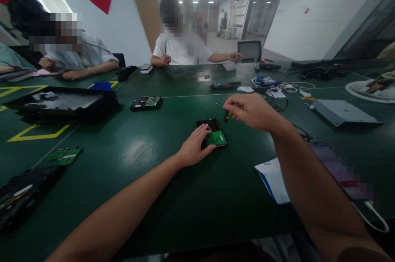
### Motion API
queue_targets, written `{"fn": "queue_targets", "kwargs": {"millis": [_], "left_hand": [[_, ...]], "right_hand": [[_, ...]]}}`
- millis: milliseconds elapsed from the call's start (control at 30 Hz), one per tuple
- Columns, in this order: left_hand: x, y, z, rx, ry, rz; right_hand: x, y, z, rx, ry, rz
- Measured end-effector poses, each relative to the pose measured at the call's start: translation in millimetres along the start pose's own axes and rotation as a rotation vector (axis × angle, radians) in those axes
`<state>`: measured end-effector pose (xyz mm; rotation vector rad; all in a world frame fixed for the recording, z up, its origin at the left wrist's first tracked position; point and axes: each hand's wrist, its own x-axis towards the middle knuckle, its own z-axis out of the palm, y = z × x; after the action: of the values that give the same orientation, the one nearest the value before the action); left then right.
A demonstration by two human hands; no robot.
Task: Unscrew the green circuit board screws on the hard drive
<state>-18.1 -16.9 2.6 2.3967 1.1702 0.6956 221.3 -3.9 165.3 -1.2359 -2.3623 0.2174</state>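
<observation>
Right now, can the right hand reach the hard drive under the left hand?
Probably yes: the right hand is close to the hard drive, and the left hand covers only part.

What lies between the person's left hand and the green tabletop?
In the head view, a hard drive, green circuit board facing up, lies partly under the left hand.

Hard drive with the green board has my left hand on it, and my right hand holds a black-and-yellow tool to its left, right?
No: in the head view, your right hand holds the tool to the right of the hard drive.
</observation>
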Motion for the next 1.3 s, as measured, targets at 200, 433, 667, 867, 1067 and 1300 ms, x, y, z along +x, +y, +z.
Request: {"fn": "queue_targets", "kwargs": {"millis": [200, 433, 667, 867, 1067, 1300], "left_hand": [[-0.1, 0.2, 0.6, 0.009, 0.003, 0.004], [-0.4, 0.8, 0.1, -0.016, -0.003, -0.011], [-0.7, 2.8, -0.6, -0.014, 0.001, -0.014], [-1.0, 0.4, 1.0, -0.012, 0.013, -0.011], [-1.0, 1.1, 0.1, 0.000, -0.001, -0.013], [-0.6, 1.6, 0.5, 0.000, 0.004, -0.014]], "right_hand": [[0.6, 0.8, 0.0, -0.030, -0.015, -0.046], [0.7, 0.1, 0.5, -0.104, 0.030, -0.028], [0.6, -4.0, -1.0, -0.061, 0.003, -0.040], [-0.9, -2.4, -3.2, -0.064, -0.005, -0.013], [0.4, 0.3, 0.1, -0.092, 0.049, -0.019], [0.8, -1.4, 0.3, -0.071, 0.039, 0.012]]}}
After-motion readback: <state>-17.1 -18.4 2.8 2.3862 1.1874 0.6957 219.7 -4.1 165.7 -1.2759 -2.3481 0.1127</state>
